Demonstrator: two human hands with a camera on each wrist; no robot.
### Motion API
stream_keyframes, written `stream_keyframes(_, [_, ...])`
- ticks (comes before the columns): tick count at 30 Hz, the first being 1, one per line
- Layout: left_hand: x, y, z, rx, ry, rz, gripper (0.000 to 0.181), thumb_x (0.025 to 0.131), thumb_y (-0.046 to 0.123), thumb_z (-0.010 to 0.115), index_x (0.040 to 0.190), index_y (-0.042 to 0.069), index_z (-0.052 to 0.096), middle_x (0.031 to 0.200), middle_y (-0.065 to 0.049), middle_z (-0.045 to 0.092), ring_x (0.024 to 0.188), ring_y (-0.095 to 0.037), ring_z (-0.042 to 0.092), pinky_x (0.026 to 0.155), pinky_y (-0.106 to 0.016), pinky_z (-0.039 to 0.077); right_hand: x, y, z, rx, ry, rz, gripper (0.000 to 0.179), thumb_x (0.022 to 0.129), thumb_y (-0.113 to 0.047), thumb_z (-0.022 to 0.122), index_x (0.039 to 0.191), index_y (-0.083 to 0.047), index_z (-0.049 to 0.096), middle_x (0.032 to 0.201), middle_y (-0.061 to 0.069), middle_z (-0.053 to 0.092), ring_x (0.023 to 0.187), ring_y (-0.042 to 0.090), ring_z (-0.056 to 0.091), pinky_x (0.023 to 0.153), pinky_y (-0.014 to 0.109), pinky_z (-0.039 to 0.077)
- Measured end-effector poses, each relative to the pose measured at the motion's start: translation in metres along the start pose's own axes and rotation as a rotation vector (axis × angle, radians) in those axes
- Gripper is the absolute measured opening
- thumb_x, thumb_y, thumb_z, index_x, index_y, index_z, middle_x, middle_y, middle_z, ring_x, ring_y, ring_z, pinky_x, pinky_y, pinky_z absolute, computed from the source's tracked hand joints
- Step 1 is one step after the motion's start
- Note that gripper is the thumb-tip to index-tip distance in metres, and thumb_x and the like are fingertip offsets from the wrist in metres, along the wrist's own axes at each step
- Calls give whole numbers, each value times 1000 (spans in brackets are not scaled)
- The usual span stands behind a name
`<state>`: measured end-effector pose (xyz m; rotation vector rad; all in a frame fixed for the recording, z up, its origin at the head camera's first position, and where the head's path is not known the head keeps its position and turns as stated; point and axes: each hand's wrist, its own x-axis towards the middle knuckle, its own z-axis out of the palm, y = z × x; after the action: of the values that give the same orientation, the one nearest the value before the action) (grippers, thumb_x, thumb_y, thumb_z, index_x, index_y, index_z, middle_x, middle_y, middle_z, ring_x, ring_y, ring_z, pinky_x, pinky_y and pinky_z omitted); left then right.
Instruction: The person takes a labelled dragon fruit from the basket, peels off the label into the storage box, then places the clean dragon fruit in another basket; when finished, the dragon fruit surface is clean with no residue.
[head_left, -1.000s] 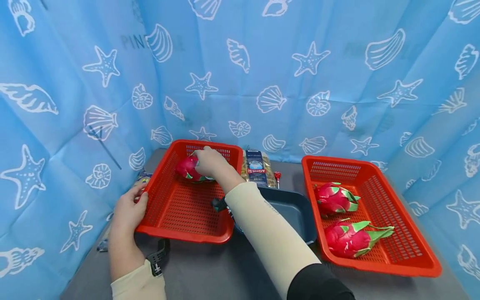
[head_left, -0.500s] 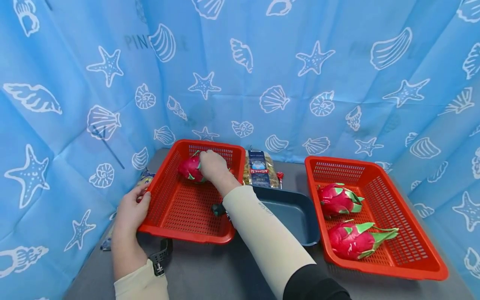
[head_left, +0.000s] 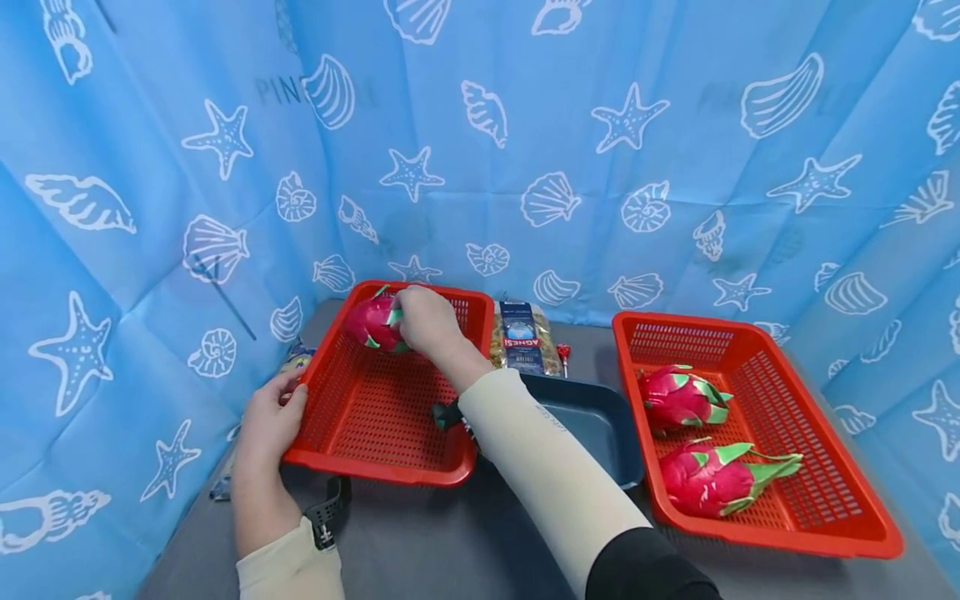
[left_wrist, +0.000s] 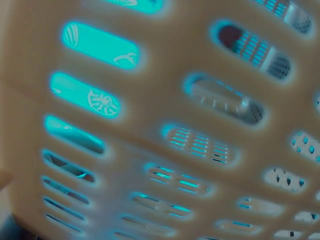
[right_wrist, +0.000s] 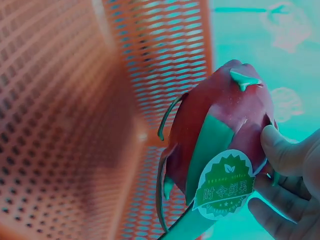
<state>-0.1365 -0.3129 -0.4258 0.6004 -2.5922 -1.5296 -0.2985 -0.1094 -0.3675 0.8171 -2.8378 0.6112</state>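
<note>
My right hand (head_left: 429, 321) grips a dragon fruit (head_left: 372, 322) at the back left of the left red plastic basket (head_left: 375, 429). In the right wrist view, the thumb and fingers of that hand (right_wrist: 292, 175) hold one side of the dragon fruit (right_wrist: 225, 110). A round green sticker (right_wrist: 226, 185) with a leaf mark shows on it. At the basket's left rim, my left hand (head_left: 272, 421) pinches the edge between thumb and fingers. The left wrist view is filled by the basket's slotted wall (left_wrist: 135, 130), and the left fingers are hidden there.
Two dragon fruits (head_left: 684, 398) lie in another red basket (head_left: 817, 492) on the right. Between the baskets stands a dark blue tray (head_left: 592, 421). Behind it are a pasta bag (head_left: 522, 337) and a red lollipop (head_left: 563, 354). A blue patterned curtain (head_left: 480, 167) hangs behind.
The right hand and the dragon fruit have shifted left and slightly up, toward the basket's back left corner. The left hand stays at the rim. The head view has shifted slightly.
</note>
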Motion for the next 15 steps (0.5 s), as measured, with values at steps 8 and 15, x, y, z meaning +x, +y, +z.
stream_keyframes(8, [1,0,2,24,13,30,51,109,30,46,156,11,44,133,-23,56,106,-37,62,82,-44,60,-29,-12,-51,203,120,-16,16,94,-17,77,110,-16,77,103,-4,69,85,11,61,63,29,48])
stream_keyframes(15, [1,-2,-1,46,11,43,52,109,30,44,157,10,42,134,-25,56,108,-39,61,84,-47,59,-68,-14,-92,250,246,-78,19,92,-22,78,111,-15,78,97,-5,67,80,12,59,66,30,48])
